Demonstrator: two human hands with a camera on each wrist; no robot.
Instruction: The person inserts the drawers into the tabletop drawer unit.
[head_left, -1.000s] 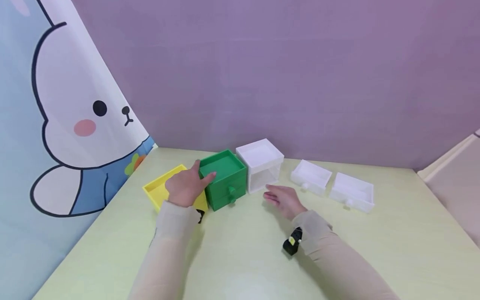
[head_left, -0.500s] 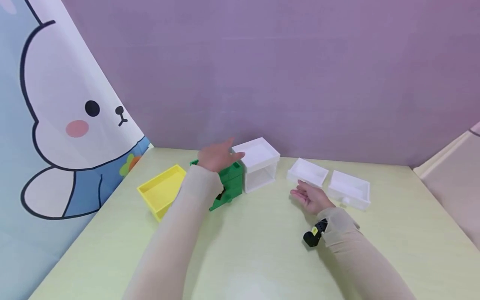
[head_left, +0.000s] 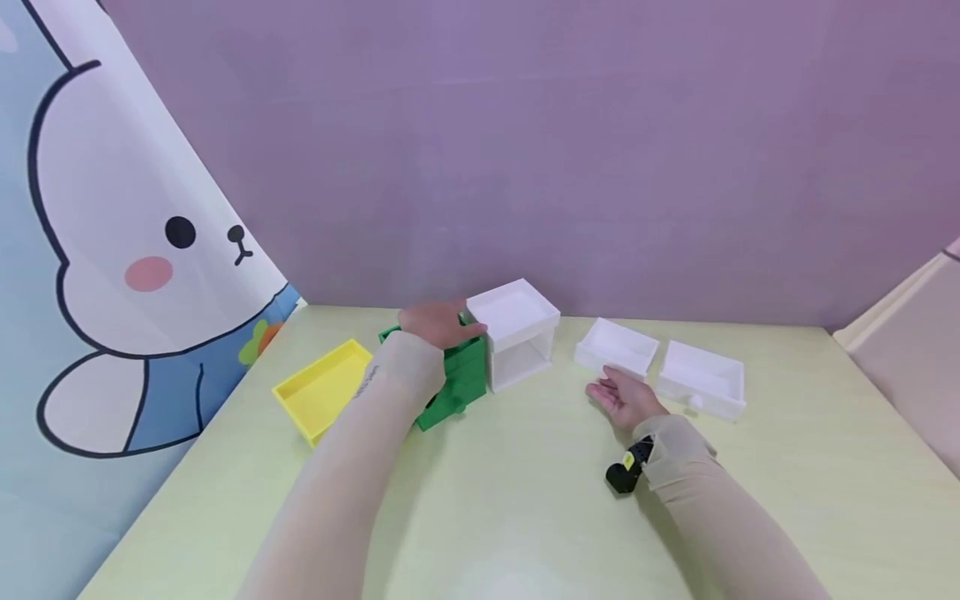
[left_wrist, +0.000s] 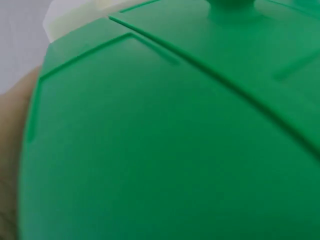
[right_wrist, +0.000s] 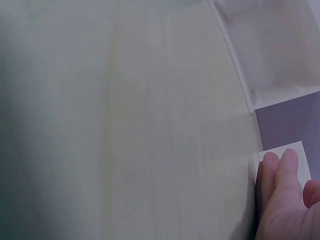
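My left hand (head_left: 433,323) reaches over the green drawer box (head_left: 467,367), its thumb against or close to the left side of the white cabinet (head_left: 517,312). Contact there cannot be told. Filling the left wrist view is the green box (left_wrist: 150,140), with part of the hand (left_wrist: 12,150) at the left edge. The cabinet's front is hollow. My right hand (head_left: 628,402), fingers extended, is before the nearer white drawer (head_left: 618,342); in the right wrist view its fingers (right_wrist: 286,172) overlap a white panel. Whether they touch it is unclear.
A yellow tray-like piece (head_left: 326,387) lies left of the green box, partly behind the left forearm. Another white drawer (head_left: 701,379) with a round knob sits farther right. A purple backdrop (head_left: 600,167) stands behind the pale table (head_left: 510,508).
My left hand has left the yellow piece's side, crossed rightward over the green box and lowered toward the white cabinet. My right hand has moved right, to the nearer white drawer.
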